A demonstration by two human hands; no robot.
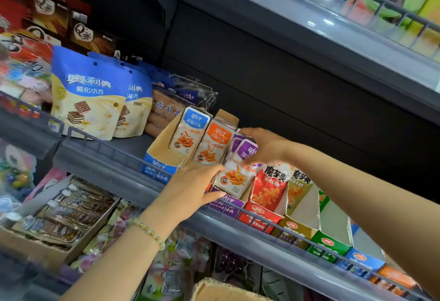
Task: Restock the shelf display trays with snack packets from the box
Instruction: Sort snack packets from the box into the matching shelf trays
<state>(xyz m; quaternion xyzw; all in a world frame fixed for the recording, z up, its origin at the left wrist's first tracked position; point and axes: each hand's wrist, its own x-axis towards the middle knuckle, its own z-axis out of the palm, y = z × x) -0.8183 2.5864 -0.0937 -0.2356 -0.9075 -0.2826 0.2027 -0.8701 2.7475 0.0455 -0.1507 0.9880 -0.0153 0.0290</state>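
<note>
Nearest the camera, at the bottom edge, only a corner of the cardboard box (214, 288) shows; its contents cannot be seen. Above it, the left hand (192, 188) lies spread, fingers nearly straight against the left side of the purple packets (240, 167), thumb resting on the front of the purple tray (226, 205); it steadies rather than grips. The packets stand partly seated in that tray, leaning back, behind the shelf rail (273, 225). The right hand (259, 145) comes over from behind, fingers curled down on the packet tops, holding the bunch. Just left stand an orange packet (214, 143) and a blue packet (190, 131) in their own trays; just right, a red tray (259, 217). Assessment: the bunch is not fully down. If the right hand lets go early, the front packet may tip over the low tray lip and the rail. A hard push could shove the light tray backward or knock the orange packet askew.
</note>
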